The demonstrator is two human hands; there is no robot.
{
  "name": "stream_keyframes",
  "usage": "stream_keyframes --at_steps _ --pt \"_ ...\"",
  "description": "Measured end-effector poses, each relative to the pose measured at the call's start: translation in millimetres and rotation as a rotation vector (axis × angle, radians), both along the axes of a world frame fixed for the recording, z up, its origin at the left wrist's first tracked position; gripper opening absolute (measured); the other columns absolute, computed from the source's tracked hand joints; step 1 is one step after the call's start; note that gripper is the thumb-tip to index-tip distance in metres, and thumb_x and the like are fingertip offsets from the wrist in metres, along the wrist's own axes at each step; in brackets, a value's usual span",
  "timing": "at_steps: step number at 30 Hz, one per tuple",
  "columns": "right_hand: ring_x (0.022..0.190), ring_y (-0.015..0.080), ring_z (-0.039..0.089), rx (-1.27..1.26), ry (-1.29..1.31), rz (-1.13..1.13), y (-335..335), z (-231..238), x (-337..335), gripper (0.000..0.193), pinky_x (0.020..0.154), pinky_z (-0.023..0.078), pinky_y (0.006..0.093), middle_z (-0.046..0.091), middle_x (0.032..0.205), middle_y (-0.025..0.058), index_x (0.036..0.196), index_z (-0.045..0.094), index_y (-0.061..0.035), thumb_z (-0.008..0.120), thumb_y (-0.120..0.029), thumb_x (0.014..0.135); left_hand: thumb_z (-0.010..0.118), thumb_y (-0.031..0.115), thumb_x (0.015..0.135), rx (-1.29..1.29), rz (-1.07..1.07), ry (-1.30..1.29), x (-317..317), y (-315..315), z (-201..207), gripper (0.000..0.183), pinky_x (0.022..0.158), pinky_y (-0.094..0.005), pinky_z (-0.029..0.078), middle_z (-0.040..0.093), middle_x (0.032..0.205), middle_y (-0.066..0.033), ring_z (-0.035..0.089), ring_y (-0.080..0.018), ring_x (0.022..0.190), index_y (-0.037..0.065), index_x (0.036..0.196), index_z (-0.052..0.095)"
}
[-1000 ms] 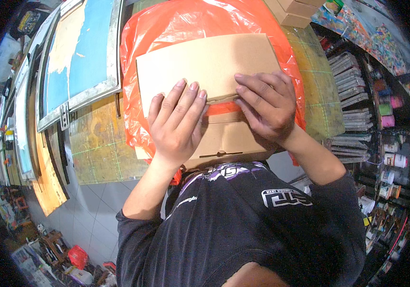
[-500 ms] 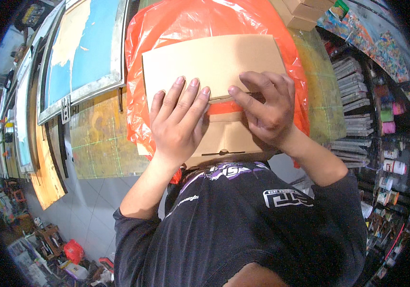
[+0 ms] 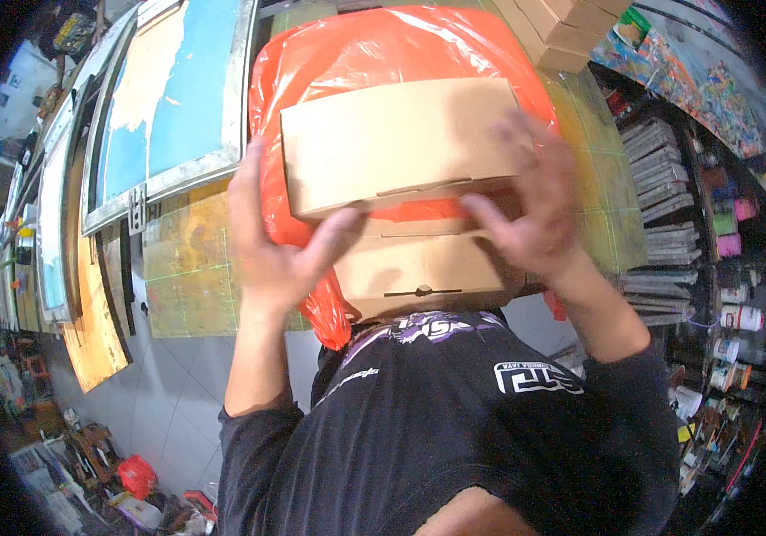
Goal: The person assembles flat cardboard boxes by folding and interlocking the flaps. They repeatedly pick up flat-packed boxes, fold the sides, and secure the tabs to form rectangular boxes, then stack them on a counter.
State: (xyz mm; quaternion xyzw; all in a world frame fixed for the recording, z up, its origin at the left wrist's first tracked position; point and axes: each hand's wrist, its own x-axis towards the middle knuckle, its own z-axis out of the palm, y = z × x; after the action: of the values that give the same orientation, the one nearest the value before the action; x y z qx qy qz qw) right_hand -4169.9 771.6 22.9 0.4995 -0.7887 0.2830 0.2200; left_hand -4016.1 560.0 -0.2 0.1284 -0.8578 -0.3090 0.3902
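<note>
A closed brown cardboard box (image 3: 401, 134) lies on an orange plastic bag (image 3: 383, 45) in front of me. At its left side is my left hand (image 3: 280, 255), fingers stretched upward and thumb apart by the near left corner. My right hand (image 3: 535, 210) is at the right end, its fingers spread and smeared by motion, its thumb near the front edge. Whether either hand touches the box is hard to tell. Between this box and my body sits a second cardboard box (image 3: 423, 268) with a slotted front, its right end partly behind my right hand.
More cardboard boxes (image 3: 557, 31) are stacked at the far right. Framed screens (image 3: 177, 107) lean on the left over the yellowish worktop (image 3: 191, 299). Grey slats (image 3: 655, 179) and shelves with jars (image 3: 740, 317) stand to the right. A small red bag (image 3: 137, 476) lies at lower left.
Both hands have lifted off the box's top and moved apart to its two ends. The box now shows its front edge, pressed closed. The view has shifted slightly.
</note>
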Motion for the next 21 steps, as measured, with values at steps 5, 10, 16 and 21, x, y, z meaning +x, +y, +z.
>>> stream_keyframes --at_steps 5,10,16,21 --pt "0.117 0.0289 0.051 -0.096 -0.719 -0.011 27.4 -8.5 -17.5 0.074 0.101 0.039 0.0397 0.051 0.129 0.0187 0.144 0.027 0.0 0.067 -0.011 0.084 0.084 0.021 0.066 0.394 -0.136 -0.346 22.0 -7.8 6.9 0.09 0.103 -0.0385 0.038 0.052 0.128 -0.0232 0.05 -0.0302 0.121 -0.005 0.137 0.037" --pt "0.113 0.0212 0.054 -0.36 -0.921 0.193 26.5 52.1 -29.4 0.072 0.098 0.041 0.0311 0.051 0.128 0.0177 0.144 0.023 0.0041 0.062 -0.004 0.085 0.091 0.023 0.057 0.356 -0.137 0.021 23.1 -6.8 41.9 0.103 0.1 -0.0395 0.04 0.053 0.128 -0.0182 0.053 -0.0261 0.116 -0.001 0.14 0.035" --pt "0.118 0.0244 0.051 -0.598 -0.63 0.359 9.1 46.9 -47.6 0.087 0.101 0.038 0.0396 0.052 0.127 0.0135 0.137 0.036 0.0053 0.071 -0.047 0.078 0.091 0.028 0.049 -0.09 -0.13 0.188 11.9 -27.7 50.8 0.093 0.094 -0.0367 0.042 0.05 0.117 -0.0115 0.047 -0.0237 0.108 -0.001 0.127 0.049" --pt "0.123 0.0207 0.046 -0.344 -0.903 0.562 20.2 60.9 -32.1 0.11 0.103 0.037 0.0383 0.048 0.133 0.0086 0.136 0.04 -0.0032 0.092 -0.04 0.047 0.086 0.038 0.055 0.888 -0.417 0.334 13.5 -21.7 37.7 0.095 0.099 -0.0374 0.038 0.047 0.128 -0.015 0.048 -0.0238 0.117 -0.005 0.128 0.044"
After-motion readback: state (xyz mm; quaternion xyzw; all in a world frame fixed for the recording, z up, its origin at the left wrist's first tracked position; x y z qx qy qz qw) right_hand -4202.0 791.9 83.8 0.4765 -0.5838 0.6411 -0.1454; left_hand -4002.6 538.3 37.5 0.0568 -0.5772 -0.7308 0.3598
